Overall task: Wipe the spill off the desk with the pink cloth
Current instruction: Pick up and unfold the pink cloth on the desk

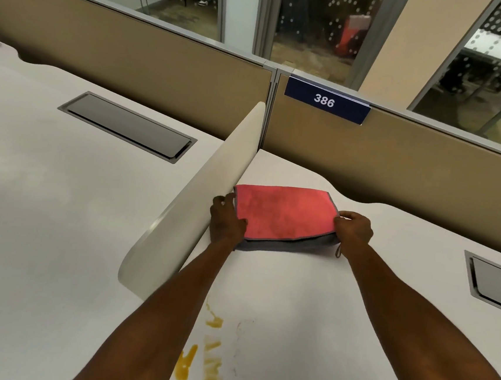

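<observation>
A folded pink cloth (283, 213) with a grey underside lies on the white desk (293, 301), near the back. My left hand (226, 222) grips its left edge, thumb on top of the pink face. My right hand (354, 230) pinches its right edge. A yellow-brown spill (210, 357) streaks the desk close to me, between my forearms, well in front of the cloth.
A low white divider (199, 197) runs diagonally just left of the cloth and my left hand. Behind stands a tan partition with a "386" sign (325, 100). Dark cable hatches sit at left (127, 126) and at the right edge (497, 284).
</observation>
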